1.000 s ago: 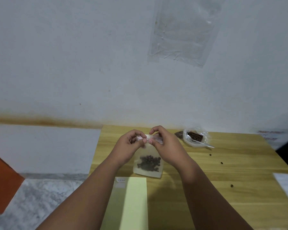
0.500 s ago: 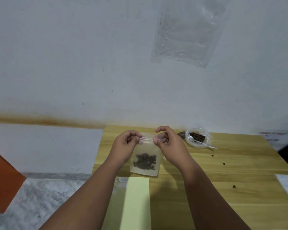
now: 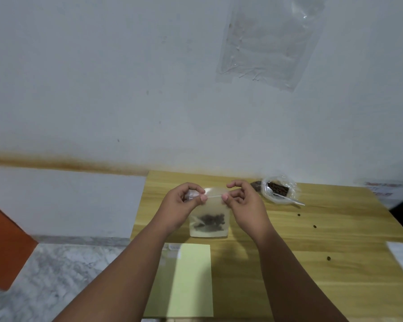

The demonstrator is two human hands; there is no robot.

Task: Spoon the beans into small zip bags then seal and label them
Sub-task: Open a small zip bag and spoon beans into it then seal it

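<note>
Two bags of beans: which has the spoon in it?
The crumpled bag, back right, untouched, holds the spoon. The small zip bag is pinched between left hand and right hand.

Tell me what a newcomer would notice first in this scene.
In the centre, the left hand and right hand pinch the top edge of a small zip bag with dark beans at its bottom. Behind to the right lies an open plastic bag of beans with a white spoon in it. A pale yellow sheet lies nearest the camera.
</note>
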